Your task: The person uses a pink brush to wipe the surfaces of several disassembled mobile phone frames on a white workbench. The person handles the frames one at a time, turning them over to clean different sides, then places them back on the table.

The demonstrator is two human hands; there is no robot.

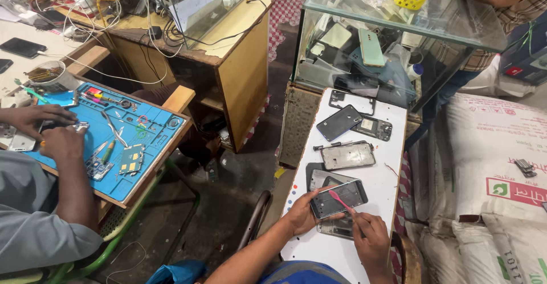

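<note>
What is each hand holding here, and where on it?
The left hand grips the phone by its left end. The right hand pinches the pink tool at its lower end.

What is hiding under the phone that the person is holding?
Under the dark rectangular phone, held by the left hand, lies a silvery phone frame on the white table. The right hand with its pink tool covers the rest.
</note>
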